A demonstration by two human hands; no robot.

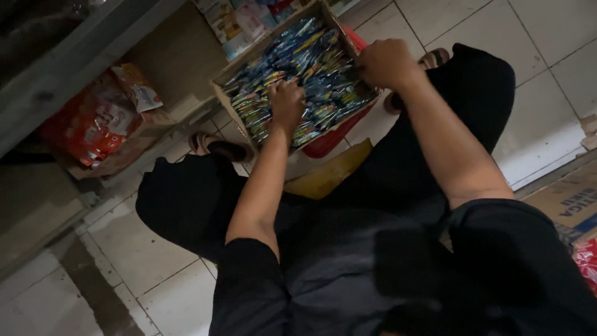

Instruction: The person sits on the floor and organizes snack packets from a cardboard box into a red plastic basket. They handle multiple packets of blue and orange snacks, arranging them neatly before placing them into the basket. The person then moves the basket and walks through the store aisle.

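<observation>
Crouching over a floor (161,261) of pale square tiles with dark grout, we see only the head view, dim and tilted. Our left hand (286,104) lies inside a cardboard box (222,94), fingers curled down into the packets (311,62), blue and yellow sachets that fill the box edge to edge; whether it has hold of one we cannot tell. Our right hand (387,62) is closed in a loose fist at the box's far-right edge, pressed against the packets there, and whether it grips the rim or a packet we cannot tell either. The box sits on the floor between our knees, with something red (329,142) showing under its near edge and a yellow flat thing (329,177) just beside that. Our sandalled feet (217,146) stand on the tiles to either side of the box. Black trousers and sleeves fill the lower part of the view. To the left runs a grey shelf (68,68), and below it red bags (93,127) lie on a lower board. More packaged goods (239,22) stand just beyond the box's far edge. Another carton (569,199) meets the right edge of the view.
</observation>
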